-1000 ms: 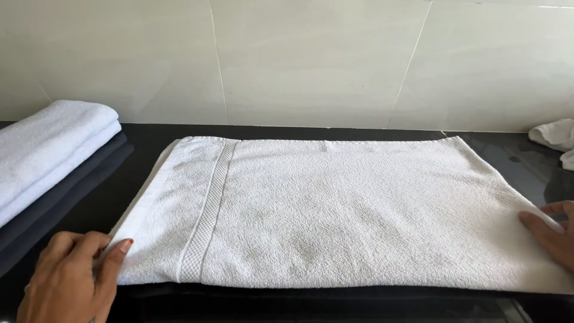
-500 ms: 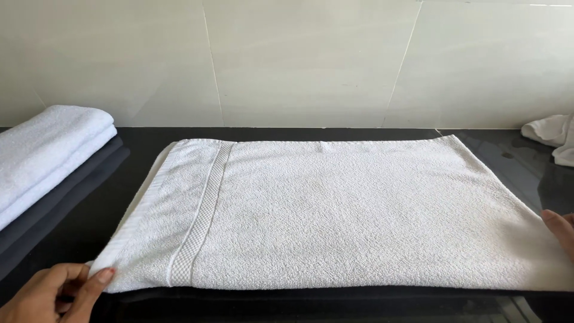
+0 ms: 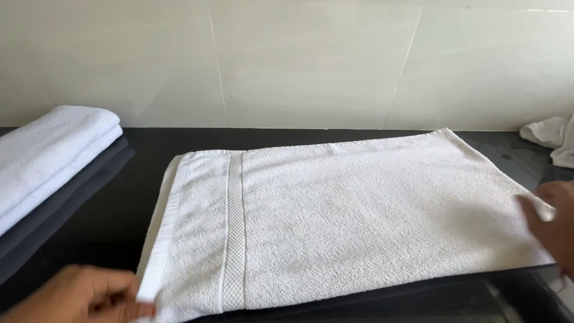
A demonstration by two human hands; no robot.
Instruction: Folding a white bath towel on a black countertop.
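So I'm looking down at a black tabletop (image 3: 143, 149) with a big white towel (image 3: 359, 215) spread flat across it, doubled over by the looks of it. Off to the left there's a stack of folded towels (image 3: 48, 161), white on dark. My left hand (image 3: 89, 296) has a closed grip pinching the near-left corner, probably to keep the edges lined up. My right hand (image 3: 553, 221) pinches the right edge, though it's blurry.
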